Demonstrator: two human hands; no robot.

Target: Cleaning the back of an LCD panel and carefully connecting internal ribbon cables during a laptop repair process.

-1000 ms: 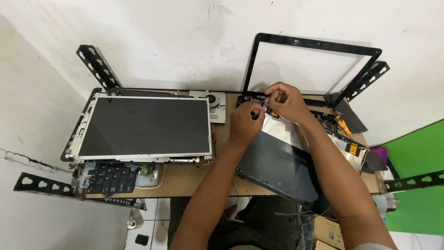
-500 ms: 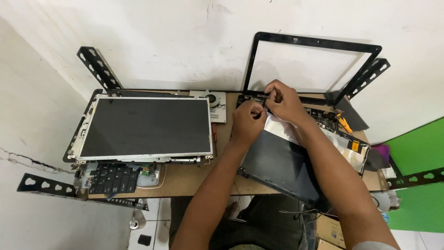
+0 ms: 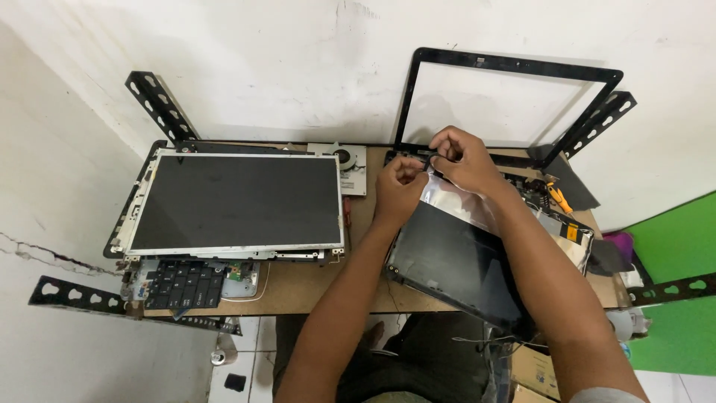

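Note:
A black laptop lid lies tilted on the right half of the wooden table, and a silver foil sheet covers its far part. My left hand is curled at the foil's far left corner, fingertips pinched on its edge. Just right of it, my right hand grips the lid's far edge, thumb and fingers closed on a small dark part there. The two hands almost touch. What sits between the fingertips is too small to tell.
A bare screen panel in its metal frame lies on the left, with a black keyboard below it. An empty black screen bezel leans on the wall. A fan and an orange-handled tool lie at the back.
Both hands have shifted slightly toward the lid's far corner and drawn closer together. The lid and the other parts stay where they were.

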